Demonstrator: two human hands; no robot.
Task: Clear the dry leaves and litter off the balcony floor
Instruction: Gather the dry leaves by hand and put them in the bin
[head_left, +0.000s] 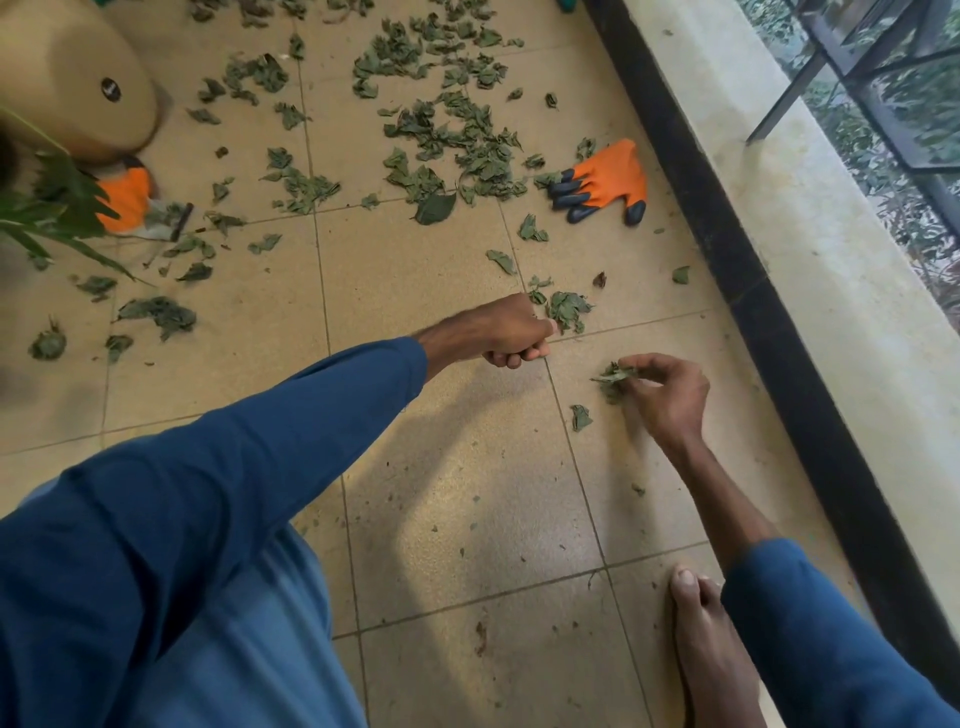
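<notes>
The right hand (670, 397) pinches a leaf clump (614, 376) on the floor (467, 467) at 3 o'clock; the left hand (511, 332) is fisted, contents hidden. Lift gently, then take the loose leaf (581, 417) at its 7 o'clock

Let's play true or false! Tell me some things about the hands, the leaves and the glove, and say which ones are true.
1. The right hand pinches leaves. True.
2. The glove is on the left hand. False: it lies on the floor, and the hand is bare.
3. The foot wears a shoe. False: it is bare.
4. Scattered leaves lie beside the glove. True.
</notes>
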